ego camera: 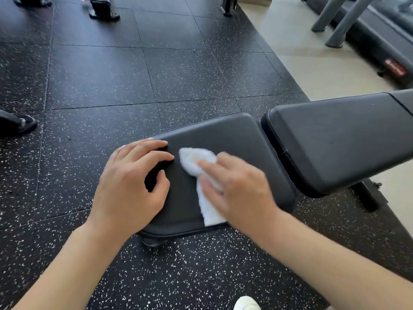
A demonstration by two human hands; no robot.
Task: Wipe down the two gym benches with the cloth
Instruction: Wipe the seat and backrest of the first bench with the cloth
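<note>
- Black padded seat pad (pixel 228 135) of a gym bench, low in the middle of the view, over speckled black rubber floor tiles (pixel 111 70).
- Backrest pad (pixel 335 139) of the same bench just to the right, across a narrow gap from the seat pad, running off the right edge.
- White cloth (pixel 201 175) lying on the seat pad, bunched at its far end, trailing toward the near edge of the pad.
- Right hand (pixel 241 186) laid flat on the cloth, fingers straight and pressing it onto the pad; slightly blurred.
- Left hand (pixel 131 184) resting on the left end of the seat pad, fingers loosely bent over the corner, thumb tucked toward the palm; holding nothing that can be made out, and well clear of the cloth by a small gap.
- Both bare forearms reaching in from the bottom edge.
- Pale smooth flooring (pixel 312 52) beyond the rubber tiles at upper right, with grey metal legs (pixel 342 23) of other equipment standing on it.
- Chrome and black machine base (pixel 102 10) at the top left.
- Black equipment foot (pixel 20 124) at the left edge.
- Toe of a light-coloured shoe (pixel 245 304) at the bottom edge.
</note>
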